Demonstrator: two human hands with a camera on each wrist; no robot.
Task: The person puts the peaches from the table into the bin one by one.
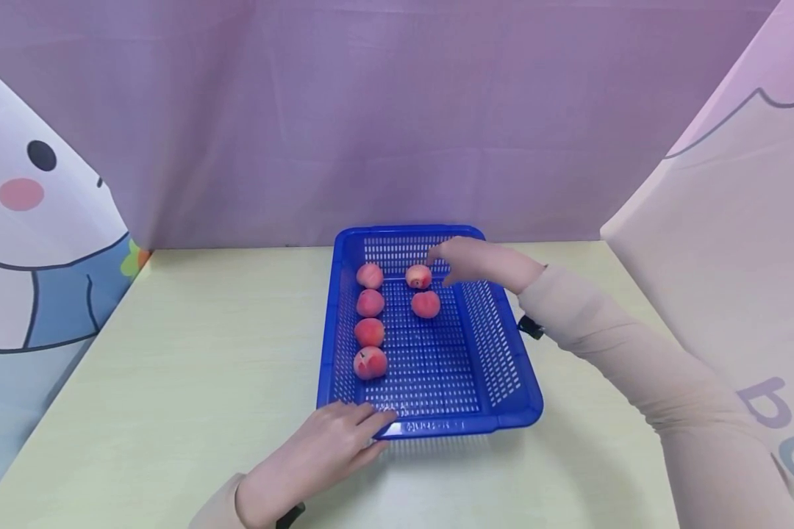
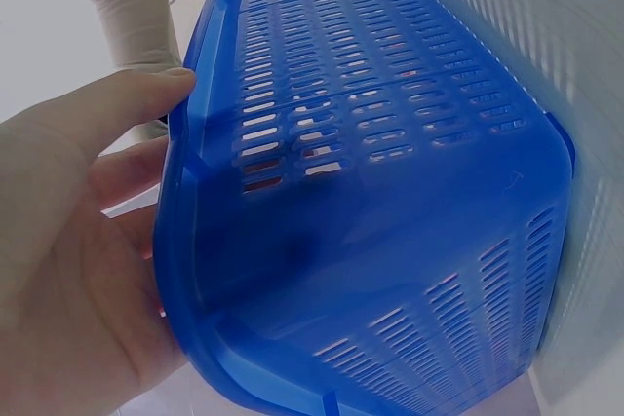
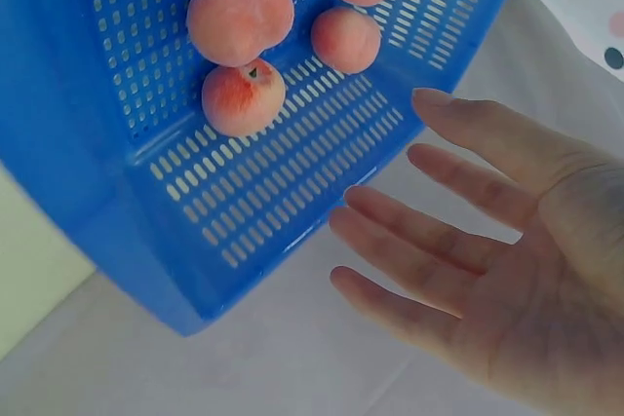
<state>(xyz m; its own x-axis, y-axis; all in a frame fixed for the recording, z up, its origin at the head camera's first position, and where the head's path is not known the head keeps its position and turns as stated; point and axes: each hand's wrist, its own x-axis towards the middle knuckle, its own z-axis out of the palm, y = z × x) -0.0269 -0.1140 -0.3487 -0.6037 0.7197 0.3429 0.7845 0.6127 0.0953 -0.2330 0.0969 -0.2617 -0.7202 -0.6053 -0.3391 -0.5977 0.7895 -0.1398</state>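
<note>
Both hands are bare. The right arm (image 1: 642, 367), at the right of the head view, wears a close-fitting beige sleeve ending at the wrist. The left arm (image 1: 221, 507), at the bottom edge, wears a matching sleeve. A small black fitting (image 1: 531, 327) sits under the right wrist.

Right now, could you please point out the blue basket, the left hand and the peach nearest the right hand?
blue basket (image 1: 509, 367), head view, its right wall.
left hand (image 1: 324, 448), head view, back of the hand.
peach nearest the right hand (image 1: 418, 276), head view, its middle.
</note>
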